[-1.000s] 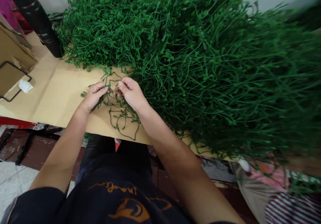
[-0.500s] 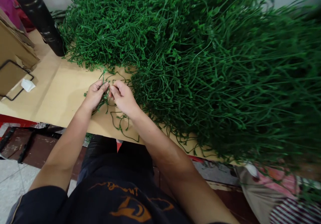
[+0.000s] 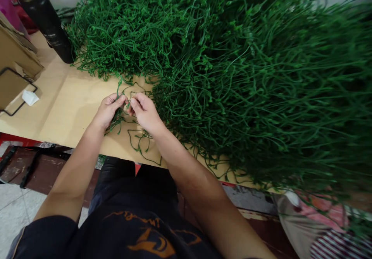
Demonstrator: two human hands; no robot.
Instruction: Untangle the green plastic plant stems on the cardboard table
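Observation:
My left hand [image 3: 109, 110] is closed around a few thin green plastic plant stems [image 3: 118, 115], which stick out above and below the fingers. Close beside it, my right hand [image 3: 142, 110] pinches with thumb and forefinger at a green stem by the left fingertips; its other fingers are curled under. Exactly where the stems meet between the two hands is too small to make out. A few loose stems [image 3: 141, 141] lie on the brown board under my right wrist. A large heap of the same green stems [image 3: 221, 65] rises behind and to the right of my hands.
At the back left a black bottle [image 3: 46, 23] stands beside the heap. A cardboard box [image 3: 14, 50] and a black wire frame [image 3: 21, 106] with a white scrap [image 3: 30, 97] are at far left. The brown board [image 3: 69, 104] ends just before my lap. Another person's trouser leg [image 3: 293, 220] shows at lower right.
Both hands stay in nearly the same place, with small finger movements. The right fingertips have come slightly apart from the left, with a green stem now showing between them.

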